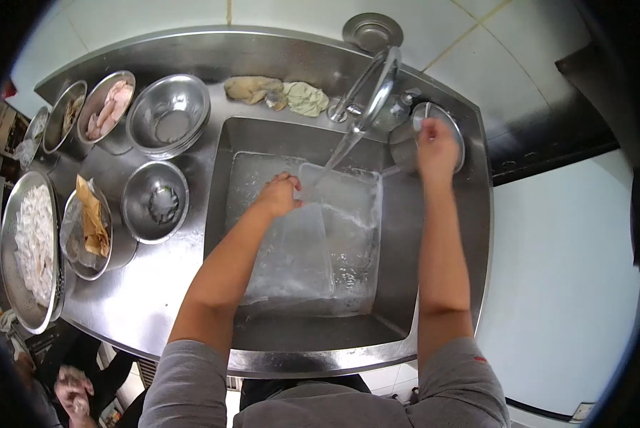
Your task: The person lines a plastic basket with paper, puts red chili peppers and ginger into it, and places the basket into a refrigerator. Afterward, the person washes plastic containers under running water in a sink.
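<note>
My left hand [280, 194] is over the sink, its fingers curled on the near-left edge of a clear plastic container [341, 187]. Water from the curved faucet [368, 114] runs down onto this container, which lies in the wet steel sink [255, 135]. At the back right corner my right hand [439, 146] is closed, fingertips pinched, above a round metal vessel [450, 120]. Something small and whitish shows at those fingertips, too small to name. Part of the vessel is hidden behind the hand.
Left of the sink stand stacked steel bowls [168, 114], a single bowl [155, 202], a bowl of pale pink meat [109, 107], a pot with brown paper [91, 225] and a large white-filled colander [34, 250]. Cloths [305, 98] lie behind. Another person's hand [74, 391] appears lower left.
</note>
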`<state>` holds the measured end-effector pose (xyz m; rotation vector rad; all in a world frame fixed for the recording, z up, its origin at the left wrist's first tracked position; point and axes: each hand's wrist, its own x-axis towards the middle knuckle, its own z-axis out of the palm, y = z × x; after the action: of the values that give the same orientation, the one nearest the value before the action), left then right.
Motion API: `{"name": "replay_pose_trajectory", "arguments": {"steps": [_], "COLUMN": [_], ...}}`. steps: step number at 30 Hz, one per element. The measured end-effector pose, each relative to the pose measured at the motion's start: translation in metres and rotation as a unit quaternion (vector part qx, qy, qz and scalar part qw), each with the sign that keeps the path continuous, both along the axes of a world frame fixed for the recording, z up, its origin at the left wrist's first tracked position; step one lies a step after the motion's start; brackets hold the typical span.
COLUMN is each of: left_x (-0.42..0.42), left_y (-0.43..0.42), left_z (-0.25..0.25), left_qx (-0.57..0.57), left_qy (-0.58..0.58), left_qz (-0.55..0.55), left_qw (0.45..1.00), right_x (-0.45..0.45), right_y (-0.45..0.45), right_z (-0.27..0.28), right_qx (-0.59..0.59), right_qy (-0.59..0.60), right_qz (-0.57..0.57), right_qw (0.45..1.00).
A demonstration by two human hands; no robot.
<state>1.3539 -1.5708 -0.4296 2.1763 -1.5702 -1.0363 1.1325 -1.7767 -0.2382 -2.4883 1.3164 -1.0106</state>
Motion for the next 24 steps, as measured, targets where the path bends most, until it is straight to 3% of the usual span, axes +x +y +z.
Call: {"name": "replay_pose_trajectory", "arguments": {"steps": [2,3,5,6,7,10,12,13,14,16,18,20,22,24], "left_x": [-0.001,0.004,0.006,0.007,0.008,0.007,0.015,0.02,0.019,0.009,-0.008,-0.029,-0.055,-0.088], "left_y": [0.003,0.011,0.034,0.047,0.058,0.083,0.071,0.062,0.057,0.044,0.047,0.059,0.071,0.092], "left_z": [-0.031,-0.054,-0.077,-0.079,-0.082,-0.108,-0.113,-0.112,-0.099,-0.048,-0.017,0.01,0.076,0.076], "left_qx": [0.003,0.034,0.078,0.155,0.23,0.23,0.273,0.305,0.306,0.298,0.258,0.168,0.167,0.158], "left_qy": [-0.018,-0.049,-0.074,-0.072,-0.071,-0.14,-0.112,-0.083,-0.084,-0.102,-0.068,-0.019,0.054,0.101], "left_qz": [0.002,0.033,0.071,0.069,0.065,0.041,0.009,-0.016,-0.015,-0.099,-0.094,-0.066,-0.04,-0.014], "left_qw": [1.0,0.998,0.992,0.983,0.968,0.962,0.955,0.949,0.948,0.944,0.959,0.983,0.984,0.982], "right_x": [-0.011,-0.019,-0.036,-0.04,-0.041,-0.056,-0.068,-0.072,-0.078,-0.067,-0.056,-0.058,-0.072,-0.079], "right_y": [-0.05,-0.087,-0.148,-0.15,-0.149,-0.168,-0.164,-0.16,-0.152,-0.084,-0.002,0.061,0.105,0.156], "right_z": [0.019,0.005,-0.059,-0.065,-0.064,-0.062,-0.035,-0.025,-0.012,0.034,0.06,0.04,-0.019,-0.078], "right_qx": [0.197,0.197,0.076,0.082,0.113,0.149,0.159,0.146,0.131,0.008,-0.035,-0.004,0.074,0.301], "right_qy": [0.184,0.182,0.455,0.457,0.378,0.213,0.151,0.047,-0.057,-0.135,-0.104,-0.155,-0.211,-0.334], "right_qz": [-0.118,-0.118,-0.038,-0.03,-0.036,-0.061,-0.071,-0.059,-0.046,-0.034,-0.09,-0.073,-0.027,-0.085], "right_qw": [0.956,0.956,0.887,0.885,0.918,0.964,0.973,0.986,0.989,0.99,0.99,0.985,0.974,0.889]}}
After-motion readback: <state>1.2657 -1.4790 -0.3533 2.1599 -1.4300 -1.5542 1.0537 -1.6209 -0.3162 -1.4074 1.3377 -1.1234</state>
